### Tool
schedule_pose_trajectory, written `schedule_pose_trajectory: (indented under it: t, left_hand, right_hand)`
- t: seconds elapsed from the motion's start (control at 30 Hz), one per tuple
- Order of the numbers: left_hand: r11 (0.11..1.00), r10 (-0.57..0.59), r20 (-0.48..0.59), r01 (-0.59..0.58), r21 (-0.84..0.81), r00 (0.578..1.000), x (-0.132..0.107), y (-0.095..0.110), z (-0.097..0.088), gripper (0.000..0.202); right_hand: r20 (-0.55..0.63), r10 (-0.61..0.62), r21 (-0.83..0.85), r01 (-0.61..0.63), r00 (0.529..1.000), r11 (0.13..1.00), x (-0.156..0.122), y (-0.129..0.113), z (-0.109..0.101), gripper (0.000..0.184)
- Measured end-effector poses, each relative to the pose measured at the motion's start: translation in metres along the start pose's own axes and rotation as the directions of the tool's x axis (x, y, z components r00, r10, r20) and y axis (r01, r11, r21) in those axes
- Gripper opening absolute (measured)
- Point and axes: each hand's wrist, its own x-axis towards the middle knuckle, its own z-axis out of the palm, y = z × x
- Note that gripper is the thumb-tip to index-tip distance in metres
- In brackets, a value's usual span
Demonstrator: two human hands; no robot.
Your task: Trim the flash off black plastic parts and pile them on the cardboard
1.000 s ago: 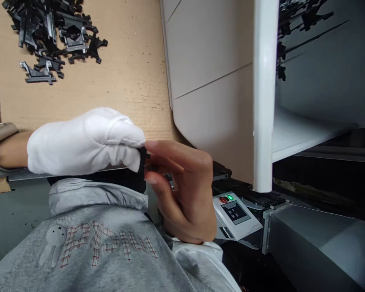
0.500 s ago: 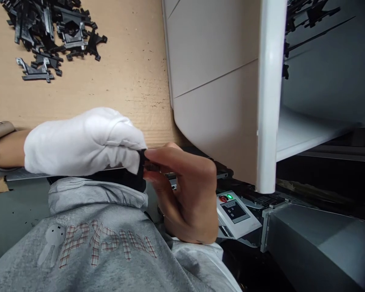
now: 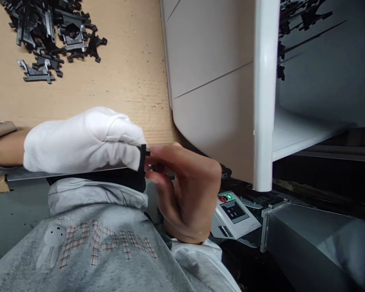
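My left hand (image 3: pixel 82 142), in a white glove, is closed around a small black plastic part (image 3: pixel 142 158). The part's edge and a short prong stick out past the glove's fingertips; the rest is hidden by the glove. My bare right hand (image 3: pixel 188 190) meets it from the right, with bent fingers and thumb pinched at the prong side. Any smaller piece between those fingertips cannot be made out. Both hands are just above the table's front edge, close to my body.
A pile of black plastic parts (image 3: pixel 48 32) lies on the cardboard-covered table (image 3: pixel 124 81) at the upper left. At right stands a large pale bin (image 3: pixel 264 101) with more black parts (image 3: pixel 310 16) inside. Below it are a control panel (image 3: pixel 237 215) and a grey metal box (image 3: pixel 316 239).
My right fingers have shifted slightly right, baring more of the black part's edge and its prong. The gloved left hand has barely moved.
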Motion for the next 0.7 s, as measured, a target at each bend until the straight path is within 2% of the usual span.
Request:
schedule_pose_trajectory:
  t: [0.1,0.3,0.37,0.47,0.6,0.7]
  left_hand:
    - [0.995,0.082,0.037,-0.080,-0.065,0.996,0.0004,0.0008,-0.0010,0.045]
    - [0.993,0.067,0.032,-0.064,-0.096,0.997,-0.0002,0.0026,0.0044,0.034]
    - [0.992,0.079,0.030,-0.076,-0.096,0.996,-0.0002,0.0020,0.0048,0.031]
    - [0.992,0.114,0.007,-0.113,-0.053,0.993,-0.0004,0.0000,0.0032,0.030]
    - [0.989,0.148,-0.046,-0.147,0.033,0.988,0.0004,-0.0016,0.0031,0.030]
    - [0.978,0.121,-0.118,-0.098,0.185,0.986,0.0016,-0.0022,0.0071,0.034]
  right_hand:
    - [-0.046,0.069,0.070,-0.066,0.997,0.995,-0.0050,0.0001,0.0016,0.046]
    - [-0.024,0.114,0.095,-0.111,0.993,0.989,-0.0086,-0.0002,-0.0006,0.053]
    - [-0.006,0.110,0.073,-0.110,0.994,0.991,-0.0065,0.0001,-0.0020,0.048]
    - [0.039,0.071,0.036,-0.072,0.997,0.997,-0.0029,-0.0008,-0.0021,0.040]
    - [-0.087,0.109,0.055,-0.104,0.990,0.993,-0.0018,-0.0033,-0.0006,0.040]
    - [-0.101,0.134,0.141,-0.119,0.986,0.983,-0.0038,0.0002,-0.0004,0.033]
